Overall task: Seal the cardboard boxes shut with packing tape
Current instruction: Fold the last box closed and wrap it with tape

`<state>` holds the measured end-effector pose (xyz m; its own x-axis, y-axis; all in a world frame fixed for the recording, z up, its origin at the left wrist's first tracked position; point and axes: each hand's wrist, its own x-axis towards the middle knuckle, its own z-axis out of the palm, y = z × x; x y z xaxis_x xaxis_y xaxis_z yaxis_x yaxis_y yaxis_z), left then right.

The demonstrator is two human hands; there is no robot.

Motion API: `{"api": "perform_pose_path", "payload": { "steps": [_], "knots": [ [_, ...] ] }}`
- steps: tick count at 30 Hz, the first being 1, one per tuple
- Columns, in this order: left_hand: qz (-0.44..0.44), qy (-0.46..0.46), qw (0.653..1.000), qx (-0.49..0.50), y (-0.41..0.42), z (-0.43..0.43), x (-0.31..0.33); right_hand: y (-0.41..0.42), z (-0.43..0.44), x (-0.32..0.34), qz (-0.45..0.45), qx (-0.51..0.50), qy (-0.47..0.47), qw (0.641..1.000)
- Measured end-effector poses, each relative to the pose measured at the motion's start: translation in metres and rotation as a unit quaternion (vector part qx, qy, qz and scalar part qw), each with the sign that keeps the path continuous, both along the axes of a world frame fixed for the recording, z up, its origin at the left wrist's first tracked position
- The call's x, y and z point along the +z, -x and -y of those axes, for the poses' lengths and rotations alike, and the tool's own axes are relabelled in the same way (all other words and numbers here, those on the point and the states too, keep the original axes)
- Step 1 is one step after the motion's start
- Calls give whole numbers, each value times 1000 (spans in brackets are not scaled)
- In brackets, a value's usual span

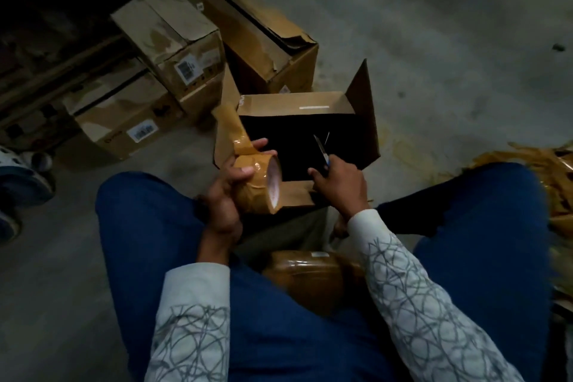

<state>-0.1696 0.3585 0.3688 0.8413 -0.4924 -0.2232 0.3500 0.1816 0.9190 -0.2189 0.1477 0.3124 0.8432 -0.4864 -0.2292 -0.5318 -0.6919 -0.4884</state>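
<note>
- Floor [434, 40] of grey concrete in dim light; a person sits on it, blue-trousered legs [148, 226] spread either side of the work.
- Closed brown cardboard boxes [173, 49] stacked at far left, labels showing.
- Open brown cardboard box [294, 105] just ahead of the knees, flaps up, inside dark.
- Heap of crumpled brown tape scraps [552, 170] beside the right knee.
- Spare brown tape roll [310, 276] between the thighs.
- Left hand [226, 192]: fingers curled round a brown packing tape roll [257, 192], held at the open box's near-left corner; loose strip [229, 124] rises from it.
- Right hand [338, 183]: fingers closed on blue-handled scissors [322, 149], blades parted over the box mouth.
</note>
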Motion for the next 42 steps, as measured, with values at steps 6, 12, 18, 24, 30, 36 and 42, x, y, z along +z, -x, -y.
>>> {"api": "perform_pose_path", "payload": {
  "steps": [6,12,18,24,30,36,42],
  "knots": [
    [-123,-124,984,-44,7,24,-23,-4,5,-10,-38,-17,-118,992],
    [-101,-218,968,-77,11,30,-35,-46,31,2,-18,-25,-262,964],
    [6,-332,943,37,25,25,-38,-104,60,29,58,14,-233,971],
    [53,-319,942,86,5,17,-34,-150,92,46,53,42,-133,989],
    [117,-347,930,-8,-1,17,-52,-170,102,46,37,62,-77,994],
    [139,-449,860,-197,2,27,-55,-193,114,58,-8,61,-11,998],
    [-204,-180,958,84,-16,34,-40,-135,79,46,92,-65,60,992]
  ]
}}
